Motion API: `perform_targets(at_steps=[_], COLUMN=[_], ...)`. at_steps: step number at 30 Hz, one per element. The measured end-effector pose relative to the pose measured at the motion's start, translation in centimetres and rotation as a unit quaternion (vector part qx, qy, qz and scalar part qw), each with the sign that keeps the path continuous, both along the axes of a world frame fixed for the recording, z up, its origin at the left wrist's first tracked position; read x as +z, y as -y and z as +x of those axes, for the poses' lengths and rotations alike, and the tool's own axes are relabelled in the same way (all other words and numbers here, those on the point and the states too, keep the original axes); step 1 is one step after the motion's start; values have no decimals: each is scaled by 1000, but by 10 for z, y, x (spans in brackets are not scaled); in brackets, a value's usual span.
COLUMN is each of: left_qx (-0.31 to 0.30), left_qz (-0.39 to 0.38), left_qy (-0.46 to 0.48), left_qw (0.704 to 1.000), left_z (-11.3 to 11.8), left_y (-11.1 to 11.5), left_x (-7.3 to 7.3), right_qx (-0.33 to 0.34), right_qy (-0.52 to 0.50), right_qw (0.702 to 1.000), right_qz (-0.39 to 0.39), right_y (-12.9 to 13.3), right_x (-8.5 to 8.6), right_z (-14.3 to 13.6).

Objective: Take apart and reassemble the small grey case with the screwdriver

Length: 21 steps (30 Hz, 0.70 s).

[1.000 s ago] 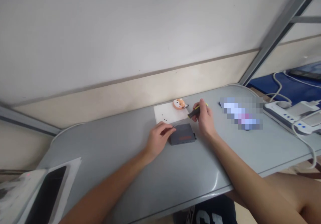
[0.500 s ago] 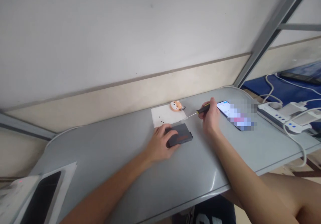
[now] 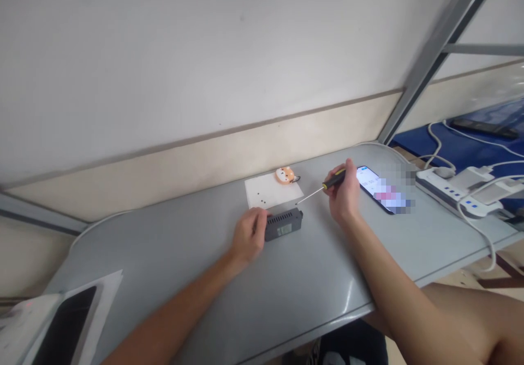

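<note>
My left hand [image 3: 250, 233] grips the left end of a dark grey box [image 3: 284, 225], which is turned up on its side. Vent slots and a pale label show on the box's faces. In my right hand [image 3: 343, 193] is a screwdriver [image 3: 334, 179] with a black and yellow handle. Its thin shaft slants down to the left, and the tip has a small dark speck at it, just above the box and apart from it. Several tiny dark screws lie on a white sheet of paper [image 3: 270, 190] behind the box. An orange and white animal-faced case [image 3: 284, 175] rests on the paper's far edge.
A lit phone [image 3: 374, 187], partly blurred out, lies right of my right hand. Further right is a white power strip [image 3: 454, 196] with cables. A dark phone [image 3: 67, 327] lies at the lower left on white paper. The wall borders the grey table [image 3: 184, 288].
My left hand has tipped the box from lying flat onto its side, shifting its grip to the left end. The screwdriver tip has moved lower and slightly left.
</note>
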<state>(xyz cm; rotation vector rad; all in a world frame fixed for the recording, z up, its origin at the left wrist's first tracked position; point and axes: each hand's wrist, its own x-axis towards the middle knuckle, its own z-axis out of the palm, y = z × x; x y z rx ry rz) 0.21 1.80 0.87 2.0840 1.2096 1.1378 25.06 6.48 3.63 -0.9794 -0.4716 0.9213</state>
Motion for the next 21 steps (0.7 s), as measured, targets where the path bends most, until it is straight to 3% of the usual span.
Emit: perform_targets(at_steps=[4,10,21], left_qx=[-57,-105,-100], left_qz=[59,176,201], left_qy=[9,-50,-53], left_qw=[997,977,973], left_z=[0,4,5], left_y=[2,7,3], left_x=[2,2,-4], right_qx=[-8,-7,-22], right_qy=[21,84,186], right_qw=[1000,996,981], right_qz=[6,14,44], right_y=[1,8,16], right_x=[1,5,13], right_z=[0,-1,-1])
